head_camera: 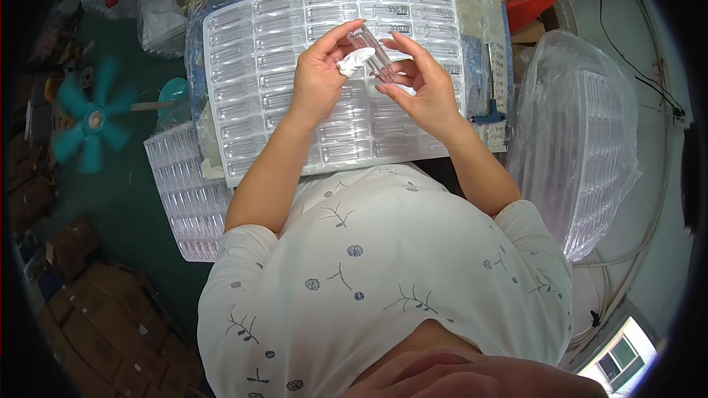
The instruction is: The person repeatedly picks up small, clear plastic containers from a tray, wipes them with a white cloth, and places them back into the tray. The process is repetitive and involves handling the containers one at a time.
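A clear plastic tube [371, 55] is held up between both hands over a large white tray [224, 146] whose compartments hold rows of similar clear tubes. My left hand [326, 69] has its fingertips at the tube's upper end, with a crumpled white cloth or tissue [357, 61] between that hand and the tube. Around the tube's lower end, the fingers and thumb of my right hand [423, 80] are closed. Several tubes in the tray's right columns bear dark printed lettering.
Right of the tray lies a blue-handled tool [489, 116]. Plastic-wrapped trays [586, 149] stand farther right, and another filled tray [188, 204] is at the left. A teal fan [95, 117] stands beyond it. Cardboard boxes [110, 315] lie lower left; a red bag [520, 0] is upper right.
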`<action>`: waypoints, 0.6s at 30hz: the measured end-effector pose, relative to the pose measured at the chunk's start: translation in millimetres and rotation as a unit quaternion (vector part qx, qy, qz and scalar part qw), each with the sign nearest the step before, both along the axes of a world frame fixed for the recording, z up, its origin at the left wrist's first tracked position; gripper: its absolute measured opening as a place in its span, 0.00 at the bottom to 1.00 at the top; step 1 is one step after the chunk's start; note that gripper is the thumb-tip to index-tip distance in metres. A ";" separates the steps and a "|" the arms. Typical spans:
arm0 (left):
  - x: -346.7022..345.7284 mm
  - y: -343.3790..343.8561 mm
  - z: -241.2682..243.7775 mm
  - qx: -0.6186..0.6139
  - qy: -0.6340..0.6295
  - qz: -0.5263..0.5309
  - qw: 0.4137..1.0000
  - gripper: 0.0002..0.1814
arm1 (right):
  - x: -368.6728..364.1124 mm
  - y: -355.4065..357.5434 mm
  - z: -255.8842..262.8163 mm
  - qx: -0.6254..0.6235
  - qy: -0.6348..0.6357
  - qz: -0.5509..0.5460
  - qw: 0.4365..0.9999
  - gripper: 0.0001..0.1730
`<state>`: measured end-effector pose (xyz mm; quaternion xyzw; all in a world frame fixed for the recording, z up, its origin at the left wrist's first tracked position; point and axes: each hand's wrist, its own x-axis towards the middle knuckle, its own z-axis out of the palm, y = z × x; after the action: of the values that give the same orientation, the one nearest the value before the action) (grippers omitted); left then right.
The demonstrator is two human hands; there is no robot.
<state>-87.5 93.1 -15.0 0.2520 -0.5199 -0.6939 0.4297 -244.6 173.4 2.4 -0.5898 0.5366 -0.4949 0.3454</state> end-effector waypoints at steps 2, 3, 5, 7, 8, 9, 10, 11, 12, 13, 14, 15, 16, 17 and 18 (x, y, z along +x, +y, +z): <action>-0.6 1.1 3.8 -0.002 0.002 -0.001 1.000 0.27 | -0.1 -0.6 -1.2 -0.013 -0.007 -0.004 1.000 0.41; -1.1 1.5 5.4 0.005 0.002 -0.003 1.000 0.27 | 0.4 -1.0 -2.6 -0.019 -0.013 -0.006 1.000 0.41; -2.8 2.3 7.9 0.018 0.003 -0.007 1.000 0.28 | 0.1 -0.8 -3.4 -0.033 -0.011 -0.010 0.999 0.41; -4.7 2.6 9.5 0.008 0.005 -0.006 1.000 0.29 | 0.3 -0.2 -2.7 -0.050 0.004 -0.014 0.999 0.41; -5.5 2.8 9.8 0.002 0.005 -0.006 1.000 0.29 | 0.5 0.4 -2.2 -0.054 0.006 -0.017 0.998 0.41; -6.2 2.7 9.9 0.006 0.009 -0.009 1.000 0.30 | 0.6 1.2 -1.5 -0.058 0.007 -0.020 0.998 0.41; -6.7 2.5 10.0 0.010 0.014 -0.012 1.000 0.30 | 0.6 1.9 -0.9 -0.063 0.009 -0.023 0.998 0.41; -7.2 2.2 10.0 0.013 0.018 -0.016 1.000 0.30 | 0.4 2.2 -0.2 -0.068 0.014 -0.025 0.997 0.41; -7.8 1.7 9.1 0.014 0.020 -0.018 1.000 0.30 | 0.2 2.6 0.4 -0.073 0.020 -0.027 0.997 0.41; -8.4 1.0 7.5 0.015 0.023 -0.021 0.999 0.30 | -0.1 3.0 0.6 -0.077 0.025 -0.028 0.996 0.41; -8.8 0.4 6.0 0.015 0.026 -0.023 0.999 0.30 | -0.3 3.8 0.6 -0.081 0.034 -0.031 0.996 0.41; -9.0 -0.2 4.8 0.014 0.024 -0.027 0.999 0.30 | -0.5 4.5 0.3 -0.085 0.042 -0.034 0.995 0.41; -9.0 -0.6 3.7 0.012 0.023 -0.031 0.999 0.30 | -0.7 4.9 0.2 -0.088 0.050 -0.037 0.994 0.41; -9.0 -1.0 3.3 0.010 0.021 -0.035 0.999 0.30 | -0.9 5.0 0.3 -0.099 0.060 -0.038 0.992 0.41; -9.4 -1.2 3.8 0.016 0.023 -0.042 0.999 0.30 | -1.1 5.2 0.4 -0.110 0.071 -0.039 0.991 0.41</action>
<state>-96.9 91.9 -11.2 0.2208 -0.5087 -0.7254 0.4077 -245.7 178.6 2.7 -0.6362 0.5247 -0.5212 0.2197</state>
